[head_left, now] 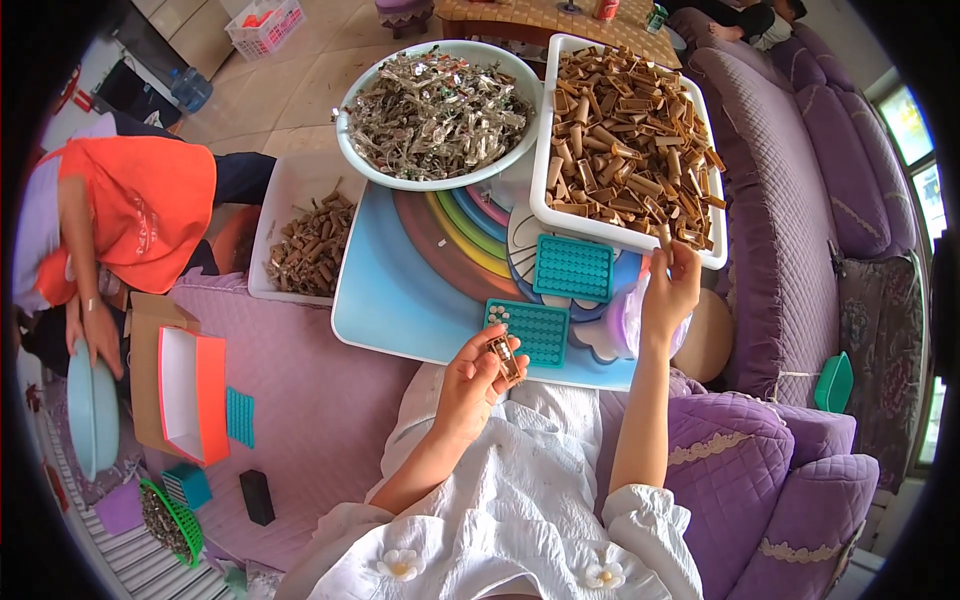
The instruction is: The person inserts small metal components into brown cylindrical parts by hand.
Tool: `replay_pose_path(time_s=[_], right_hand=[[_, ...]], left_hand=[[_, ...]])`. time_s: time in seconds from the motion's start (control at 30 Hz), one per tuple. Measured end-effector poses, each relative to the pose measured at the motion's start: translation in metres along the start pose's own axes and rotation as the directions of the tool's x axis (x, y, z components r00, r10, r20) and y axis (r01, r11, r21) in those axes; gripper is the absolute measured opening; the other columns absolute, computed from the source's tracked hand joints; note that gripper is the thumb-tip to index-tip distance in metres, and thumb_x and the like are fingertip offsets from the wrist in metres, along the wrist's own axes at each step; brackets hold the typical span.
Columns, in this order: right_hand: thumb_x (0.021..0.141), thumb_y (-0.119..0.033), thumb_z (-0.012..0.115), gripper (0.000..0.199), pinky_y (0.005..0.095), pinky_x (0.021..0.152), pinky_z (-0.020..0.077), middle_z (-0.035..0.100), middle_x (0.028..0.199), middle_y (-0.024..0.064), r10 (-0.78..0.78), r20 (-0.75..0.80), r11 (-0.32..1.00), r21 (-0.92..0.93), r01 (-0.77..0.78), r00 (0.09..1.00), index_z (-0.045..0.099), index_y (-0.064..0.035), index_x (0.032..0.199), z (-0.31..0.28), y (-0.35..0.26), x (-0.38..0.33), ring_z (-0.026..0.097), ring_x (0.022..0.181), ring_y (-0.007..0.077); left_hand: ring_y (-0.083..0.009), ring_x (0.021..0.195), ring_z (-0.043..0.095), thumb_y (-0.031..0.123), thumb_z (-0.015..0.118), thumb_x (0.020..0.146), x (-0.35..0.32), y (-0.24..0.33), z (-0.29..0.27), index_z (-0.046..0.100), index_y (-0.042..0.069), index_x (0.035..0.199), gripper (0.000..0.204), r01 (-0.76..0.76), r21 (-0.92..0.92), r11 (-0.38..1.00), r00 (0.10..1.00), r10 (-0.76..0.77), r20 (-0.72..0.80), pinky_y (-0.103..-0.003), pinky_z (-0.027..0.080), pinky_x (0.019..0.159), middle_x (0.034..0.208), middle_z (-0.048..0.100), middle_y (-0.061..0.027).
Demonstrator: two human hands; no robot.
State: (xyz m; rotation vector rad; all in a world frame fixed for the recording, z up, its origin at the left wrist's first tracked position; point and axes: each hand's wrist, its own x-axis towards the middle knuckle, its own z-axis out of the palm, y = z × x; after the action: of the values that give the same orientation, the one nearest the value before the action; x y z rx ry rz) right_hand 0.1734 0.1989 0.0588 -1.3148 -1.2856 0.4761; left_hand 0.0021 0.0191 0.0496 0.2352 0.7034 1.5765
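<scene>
Between the fingers of my left hand is a small brown plastic casing with shiny parts inside it. It is held just above my lap, by the near edge of the rainbow-patterned table. My right hand is raised at the near rim of a white tub, its fingers pinched on a brown casing piece. That tub is heaped with similar brown pieces. Two teal moulded trays lie between my hands: a farther tray and a nearer tray, with a few small white pieces in its corner.
A pale round basin piled with clear and metallic parts stands beside the tub. Farther left, a white bin holds more brown parts. A person in an orange apron handles a blue basin. Purple sofa sections border the right side.
</scene>
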Motion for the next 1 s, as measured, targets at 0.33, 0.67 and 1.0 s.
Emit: replay_pose_path(time_s=[0.33, 0.67, 1.0], right_hand=[[0.074, -0.002, 0.060, 0.022, 0.0207, 0.063, 0.0443, 0.056, 0.089, 0.0068, 0.288, 0.542, 0.729, 0.411, -0.548, 0.790, 0.049, -0.0015, 0.093, -0.027, -0.082, -0.123, 0.054, 0.076, 0.0105], [0.069, 0.009, 0.059, 0.030, 0.0296, 0.085, 0.0386, 0.054, 0.098, 0.0114, 0.077, 0.515, 0.856, 0.405, -0.321, 0.854, 0.049, 0.0026, 0.097, -0.018, -0.101, -0.160, 0.052, 0.095, 0.0189], [0.060, 0.007, 0.064, 0.029, 0.0276, 0.066, 0.0461, 0.060, 0.083, 0.0110, -0.056, 0.501, 0.997, 0.074, 0.022, 0.863, 0.057, 0.0002, 0.087, -0.020, -0.110, -0.146, 0.058, 0.075, 0.0231]], left_hand=[[-0.0234, 0.098, 0.052, 0.013, 0.047, 0.085, -0.015, 0.013, 0.020, 0.043, 0.003, 0.114, 0.030, -0.087, 0.084, 0.993, 0.996, 0.087, 0.006, -0.035, 0.043, 0.086, 0.109, 0.049, -0.0123], [-0.0205, 0.100, 0.051, 0.004, 0.051, 0.082, -0.024, 0.014, 0.028, 0.044, 0.000, 0.112, 0.031, -0.346, 0.235, 0.908, 0.938, 0.336, 0.081, -0.031, 0.040, 0.088, 0.105, 0.053, -0.0134], [-0.0163, 0.100, 0.049, 0.006, 0.054, 0.081, -0.026, 0.016, 0.035, 0.041, -0.003, 0.114, 0.037, -0.322, 0.366, 0.873, 0.946, 0.287, 0.150, -0.027, 0.039, 0.086, 0.113, 0.049, -0.0151]])
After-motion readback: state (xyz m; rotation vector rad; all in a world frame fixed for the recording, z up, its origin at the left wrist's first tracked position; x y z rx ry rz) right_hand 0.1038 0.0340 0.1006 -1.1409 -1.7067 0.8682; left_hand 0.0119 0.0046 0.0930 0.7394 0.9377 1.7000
